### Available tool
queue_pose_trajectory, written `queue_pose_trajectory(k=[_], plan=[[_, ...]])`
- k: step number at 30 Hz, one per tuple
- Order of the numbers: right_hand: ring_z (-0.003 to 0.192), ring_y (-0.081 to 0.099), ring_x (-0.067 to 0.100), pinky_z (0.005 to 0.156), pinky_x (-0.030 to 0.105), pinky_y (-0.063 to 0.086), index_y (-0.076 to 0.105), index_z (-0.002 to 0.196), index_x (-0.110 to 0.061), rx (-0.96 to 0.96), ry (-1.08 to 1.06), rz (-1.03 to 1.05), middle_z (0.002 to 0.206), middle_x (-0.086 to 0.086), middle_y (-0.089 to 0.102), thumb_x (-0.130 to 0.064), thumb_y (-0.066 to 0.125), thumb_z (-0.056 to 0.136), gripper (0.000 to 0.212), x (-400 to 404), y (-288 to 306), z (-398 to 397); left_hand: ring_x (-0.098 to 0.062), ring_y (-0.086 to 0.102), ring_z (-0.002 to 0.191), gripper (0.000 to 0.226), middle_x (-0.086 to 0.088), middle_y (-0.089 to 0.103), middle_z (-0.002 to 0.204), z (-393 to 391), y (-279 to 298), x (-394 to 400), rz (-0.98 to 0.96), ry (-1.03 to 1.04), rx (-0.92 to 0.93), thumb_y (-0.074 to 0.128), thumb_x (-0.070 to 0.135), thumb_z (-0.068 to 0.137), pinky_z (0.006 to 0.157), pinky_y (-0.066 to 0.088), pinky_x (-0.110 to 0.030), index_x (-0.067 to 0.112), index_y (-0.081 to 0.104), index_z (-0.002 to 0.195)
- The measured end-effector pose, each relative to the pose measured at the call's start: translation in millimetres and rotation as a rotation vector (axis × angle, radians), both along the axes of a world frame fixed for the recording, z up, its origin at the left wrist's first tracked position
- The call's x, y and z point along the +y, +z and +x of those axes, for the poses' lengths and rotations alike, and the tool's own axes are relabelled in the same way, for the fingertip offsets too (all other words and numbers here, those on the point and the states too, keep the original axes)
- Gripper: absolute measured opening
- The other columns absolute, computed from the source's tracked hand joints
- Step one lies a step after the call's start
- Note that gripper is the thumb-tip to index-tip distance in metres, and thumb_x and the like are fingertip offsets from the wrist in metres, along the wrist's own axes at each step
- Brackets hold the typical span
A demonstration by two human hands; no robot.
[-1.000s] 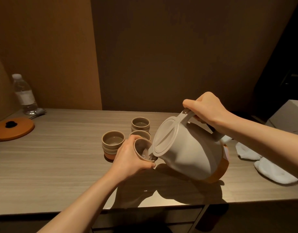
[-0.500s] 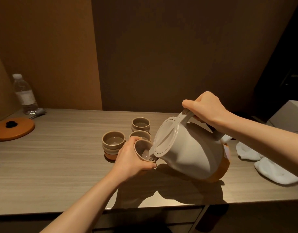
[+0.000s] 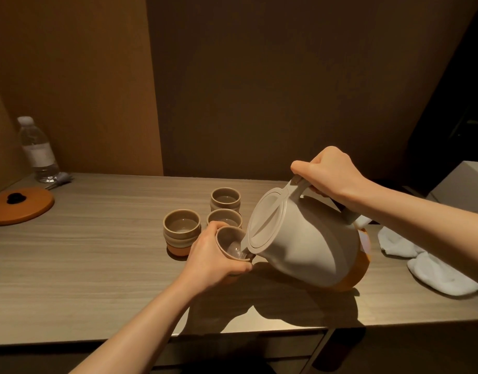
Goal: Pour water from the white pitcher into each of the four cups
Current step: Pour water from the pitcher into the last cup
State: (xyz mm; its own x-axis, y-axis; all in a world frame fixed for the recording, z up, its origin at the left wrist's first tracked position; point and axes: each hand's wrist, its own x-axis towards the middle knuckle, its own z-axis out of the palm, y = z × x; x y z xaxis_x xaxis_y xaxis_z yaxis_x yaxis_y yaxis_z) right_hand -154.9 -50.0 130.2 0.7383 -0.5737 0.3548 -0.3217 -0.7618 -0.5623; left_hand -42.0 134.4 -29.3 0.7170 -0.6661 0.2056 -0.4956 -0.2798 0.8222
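One pitcher, tilted, gripped by right hand; four cups: one gripped by left hand, three on bench.

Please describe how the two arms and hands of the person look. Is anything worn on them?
Both forearms are bare as far as the picture shows: no sleeves, gloves or watch visible. The left hand and the right hand show no rings or markings that I can see. In this dim, warm light, small details would be hard to tell.

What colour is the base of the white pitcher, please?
Orange, on the pitcher's base, in the head view.
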Motion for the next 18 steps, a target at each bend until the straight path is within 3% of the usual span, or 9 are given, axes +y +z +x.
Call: queue_pose_trajectory(k=[18], plan=[[0.05, 0.05, 0.02, 0.061, 0.039, 0.047, 0.061, 0.05, -0.003, 0.017, 0.007, -0.018, 0.05, 0.009, 0.051, -0.036, 0.058, 0.083, 0.047, -1.4, -1.7, 3.6, 0.0, 0.054, 0.1, 0.081, 0.021, 0.057, 0.107, 1.0, -5.8, -0.3, -0.03, 0.001, 0.037, 0.094, 0.038, 0.047, 0.074, 0.038, -0.008, 0.035, 0.047, 0.113]])
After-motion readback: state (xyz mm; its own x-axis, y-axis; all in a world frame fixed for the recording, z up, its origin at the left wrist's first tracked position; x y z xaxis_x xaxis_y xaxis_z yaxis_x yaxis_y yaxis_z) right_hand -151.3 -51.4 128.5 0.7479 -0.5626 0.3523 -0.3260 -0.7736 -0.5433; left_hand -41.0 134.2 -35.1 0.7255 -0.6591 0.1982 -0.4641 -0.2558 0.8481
